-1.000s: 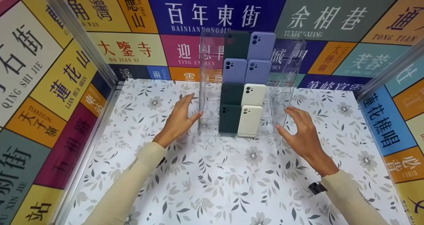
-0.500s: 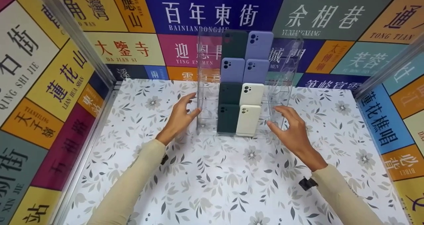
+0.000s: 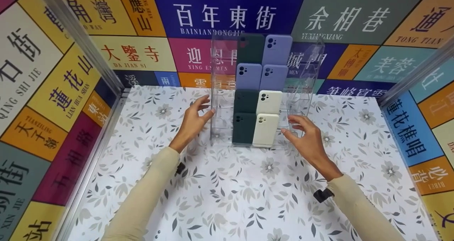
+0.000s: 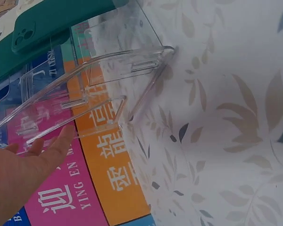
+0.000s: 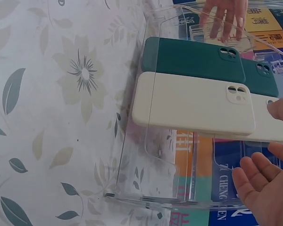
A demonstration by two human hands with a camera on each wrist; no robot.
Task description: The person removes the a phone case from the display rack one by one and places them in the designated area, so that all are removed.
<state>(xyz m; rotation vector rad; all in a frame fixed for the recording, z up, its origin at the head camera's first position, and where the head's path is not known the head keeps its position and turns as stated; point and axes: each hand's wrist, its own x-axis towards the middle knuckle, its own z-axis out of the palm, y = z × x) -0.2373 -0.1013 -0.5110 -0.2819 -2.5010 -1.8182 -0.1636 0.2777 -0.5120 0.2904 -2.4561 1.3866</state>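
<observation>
A clear acrylic display stand holds two columns of phone cases on stepped tiers. At its front are a dark green phone case and a cream phone case. Beside the stand's left side panel is my left hand, fingers loosely bent, fingertips right at the panel's edge. My right hand reaches in at the front right, thumb and fingers apart with nothing between them. In the right wrist view its fingers lie just off the cream cases, and the thumb overlaps the rear cream case.
Higher tiers carry another cream case, more dark green ones and several purple cases. A back wall with colourful lettered panels rises right behind the stand. Similar side walls flank the floral-patterned tabletop.
My right hand has moved left from outside the stand's right side to near the front cream case. My left hand stays by the left panel, shifted slightly upward. The cases have kept their places.
</observation>
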